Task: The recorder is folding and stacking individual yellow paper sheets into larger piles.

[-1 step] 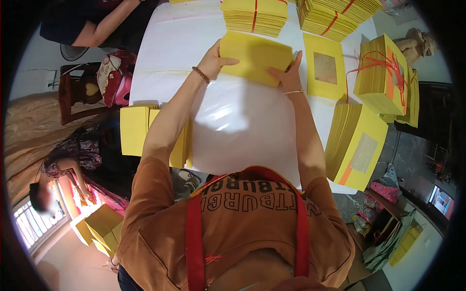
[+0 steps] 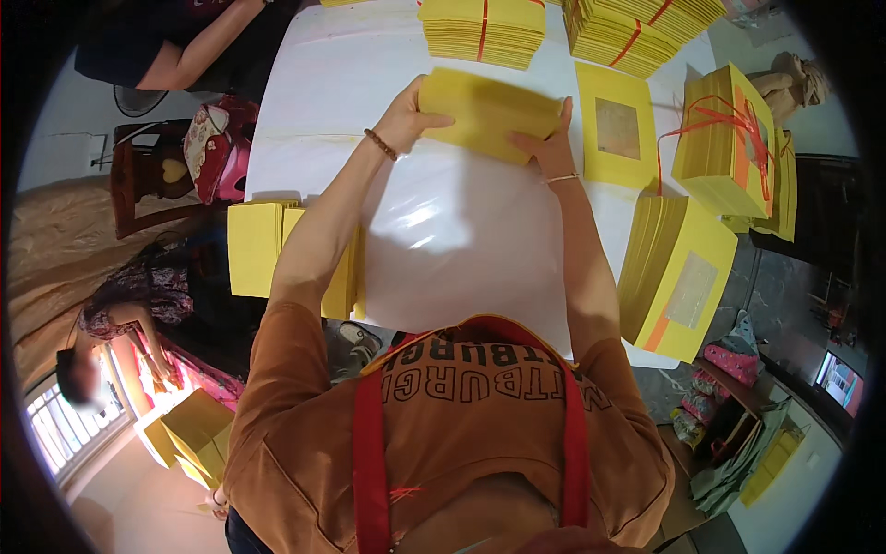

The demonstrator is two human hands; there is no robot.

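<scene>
Both my hands hold a yellow paper piece (image 2: 489, 106), blank on its upper face and slightly tilted, above the white-covered table (image 2: 443, 212). My left hand (image 2: 406, 118) grips its left end, thumb on top and fingers behind. At the right end my right hand (image 2: 549, 138) pinches it, thumb laid across the near corner. How many sheets are in it I cannot make out. Just right of my right hand lies a flat yellow sheet (image 2: 595, 166) with a silvery rectangle. A yellow stack tied with red ribbon (image 2: 484, 32) stands beyond my hands.
More tied yellow stacks (image 2: 637, 32) fill the far right. A bundle with red ribbon (image 2: 724, 148) and a fanned stack (image 2: 678, 277) stand along the right edge. Yellow stacks (image 2: 254, 249) lie by my left forearm. Other people are at far left (image 2: 198, 55) and lower left (image 2: 138, 305).
The yellow paper has shifted slightly toward me along with both hands. My right hand has turned a little at its end.
</scene>
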